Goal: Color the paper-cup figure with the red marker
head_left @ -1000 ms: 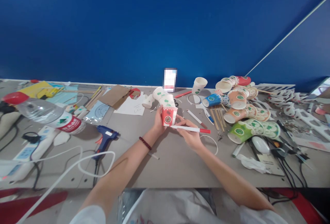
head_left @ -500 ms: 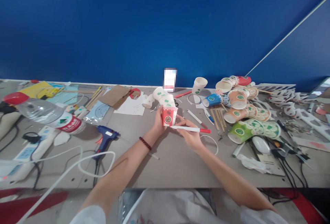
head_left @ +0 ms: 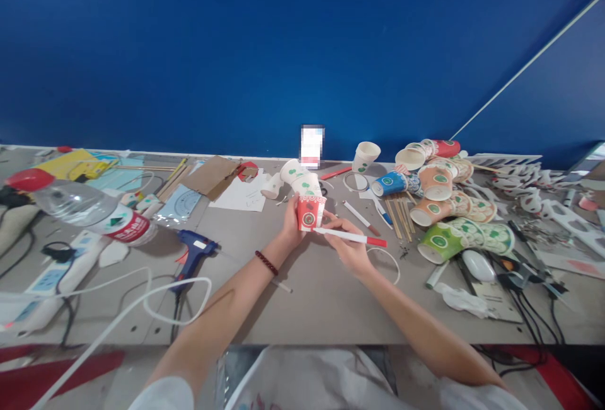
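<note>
My left hand [head_left: 292,222] is wrapped round a red paper cup [head_left: 308,213] with a white patterned rim, holding it above the middle of the table. In my right hand [head_left: 348,249] is a marker [head_left: 350,236] with a white barrel and a red end, gripped between the fingers. Its tip meets or nearly meets the cup's lower right side; I cannot tell if they touch. Right behind the red cup lie white paper cups with green leaf prints [head_left: 299,178]. A capped marker [head_left: 360,217] rests on the table just beyond my right hand.
To the left are a blue glue gun [head_left: 193,256], a large plastic bottle [head_left: 89,208], a power strip [head_left: 59,281] and a looping white cable. Stacked paper cups [head_left: 439,243], wooden sticks [head_left: 401,216] and tools crowd the right. A phone [head_left: 312,143] stands against the blue wall.
The marker's tip has shifted very slightly along the cup's lower edge. My left hand and the cup stay almost where they were.
</note>
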`<state>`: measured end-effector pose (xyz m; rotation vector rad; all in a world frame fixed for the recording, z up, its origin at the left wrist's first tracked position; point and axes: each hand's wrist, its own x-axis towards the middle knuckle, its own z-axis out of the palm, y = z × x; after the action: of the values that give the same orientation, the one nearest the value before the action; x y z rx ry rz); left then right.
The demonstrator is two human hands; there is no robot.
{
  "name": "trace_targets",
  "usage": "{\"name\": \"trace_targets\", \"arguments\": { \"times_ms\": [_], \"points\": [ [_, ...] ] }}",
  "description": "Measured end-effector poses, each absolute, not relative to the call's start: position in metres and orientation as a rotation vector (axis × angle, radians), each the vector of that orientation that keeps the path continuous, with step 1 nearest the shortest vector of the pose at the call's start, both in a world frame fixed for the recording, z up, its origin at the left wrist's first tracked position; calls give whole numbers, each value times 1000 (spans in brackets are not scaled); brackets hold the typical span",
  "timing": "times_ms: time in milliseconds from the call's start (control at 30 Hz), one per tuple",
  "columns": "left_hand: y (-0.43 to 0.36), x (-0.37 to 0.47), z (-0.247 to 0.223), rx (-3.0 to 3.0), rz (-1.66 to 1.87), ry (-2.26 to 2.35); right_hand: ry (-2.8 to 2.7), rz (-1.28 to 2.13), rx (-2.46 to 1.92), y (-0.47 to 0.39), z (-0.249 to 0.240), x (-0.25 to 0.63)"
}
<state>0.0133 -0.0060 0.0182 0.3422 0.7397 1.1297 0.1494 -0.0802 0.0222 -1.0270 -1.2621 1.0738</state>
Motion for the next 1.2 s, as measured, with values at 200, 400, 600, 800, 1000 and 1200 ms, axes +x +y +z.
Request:
{"name": "trace_targets", "arguments": {
  "times_ms": [200,400,600,800,1000,1200],
  "points": [
    [-6,12,18,351,1082,754,-1282,1098,-1012,-80,20,150],
    [-5,13,17,365,1118,742,-1265,1057,-1024,-80,20,149],
    [-6,13,20,363,1092,781,-1303,1088,-1013,-81,23,149],
    [-5,14,17,350,1145,756,-1281,1048,-1021,-81,22,149],
    [-6,13,16,360,1093,762,-1311,1108,-1005,-81,19,150],
    [-7,14,20,368,1131,752,-1290,1040,-1036,-81,20,150]
  ]
}}
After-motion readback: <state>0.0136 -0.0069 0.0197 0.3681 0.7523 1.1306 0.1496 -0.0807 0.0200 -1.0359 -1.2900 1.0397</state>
